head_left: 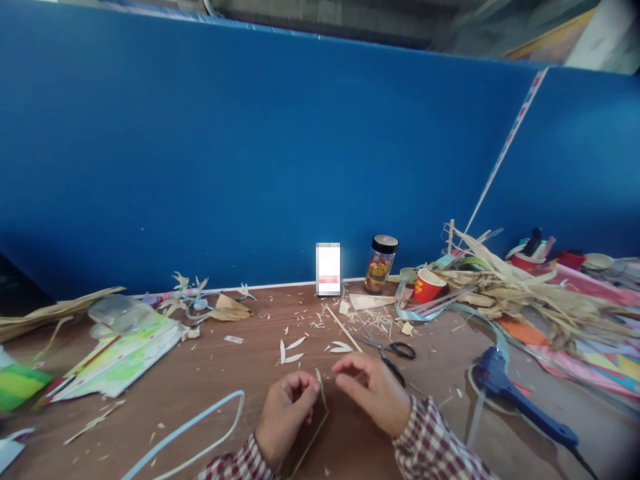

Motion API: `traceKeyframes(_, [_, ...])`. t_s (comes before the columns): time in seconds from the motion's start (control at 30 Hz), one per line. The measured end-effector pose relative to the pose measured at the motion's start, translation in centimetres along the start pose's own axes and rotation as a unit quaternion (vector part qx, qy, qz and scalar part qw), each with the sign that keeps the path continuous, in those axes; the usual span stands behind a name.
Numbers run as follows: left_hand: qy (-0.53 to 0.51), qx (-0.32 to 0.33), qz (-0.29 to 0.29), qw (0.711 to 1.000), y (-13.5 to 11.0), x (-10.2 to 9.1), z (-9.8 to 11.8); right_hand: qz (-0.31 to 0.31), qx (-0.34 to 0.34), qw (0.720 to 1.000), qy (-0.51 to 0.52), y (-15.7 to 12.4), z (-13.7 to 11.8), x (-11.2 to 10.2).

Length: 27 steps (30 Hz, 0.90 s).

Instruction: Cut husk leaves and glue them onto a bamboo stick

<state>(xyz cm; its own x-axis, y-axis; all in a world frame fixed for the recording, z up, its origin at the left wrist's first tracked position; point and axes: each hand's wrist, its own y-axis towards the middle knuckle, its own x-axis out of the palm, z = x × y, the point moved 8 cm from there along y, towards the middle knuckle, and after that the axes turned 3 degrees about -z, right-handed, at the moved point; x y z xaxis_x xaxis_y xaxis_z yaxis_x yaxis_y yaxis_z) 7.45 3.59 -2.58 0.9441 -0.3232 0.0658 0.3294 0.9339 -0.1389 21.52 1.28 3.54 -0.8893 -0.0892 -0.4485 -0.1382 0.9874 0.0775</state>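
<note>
My left hand (290, 410) is closed, thumb against fingers, pinching a thin, dry plant strip (324, 417). The strip rises a little above the fingertips, bends, and hangs down toward the table's near edge. Just right of it, my right hand (375, 390) has its thumb and fingers curved apart, with nothing visible between them. Behind the right hand lie black-handled scissors (395, 350). Several white petal-shaped pieces (293, 350) are on the brown table (225, 367) beyond the hands.
At the back stand a black-lidded jar (381, 265) and a red paper cup (430, 285). Dried husks (525, 287) are heaped right, near a blue glue gun (525, 400). A light-blue strip (200, 423) curves at left, near painted paper (120, 353). A blue partition (250, 147) rises behind.
</note>
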Motion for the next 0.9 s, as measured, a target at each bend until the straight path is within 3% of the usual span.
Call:
traceKeyframes(0.07, [0.022, 0.008, -0.019, 1.000, -0.1, 0.5, 0.2, -0.024, 0.005, 1.000, 0.011, -0.3, -0.2, 1.9])
traceKeyframes(0.13, [0.038, 0.011, -0.031, 0.999, -0.2, 0.8, 0.3, -0.017, 0.009, 1.000, 0.007, -0.3, 0.1, 2.6])
traceKeyframes(0.4, [0.058, 0.002, -0.036, 0.998, -0.4, 1.0, 0.3, -0.012, 0.021, 1.000, 0.012, 0.0, 1.1, 2.5])
traceKeyframes(0.9, [0.076, -0.015, -0.060, 0.995, -0.4, 1.1, 0.2, 0.004, -0.070, 0.995, -0.077, -0.2, -0.3, 2.2])
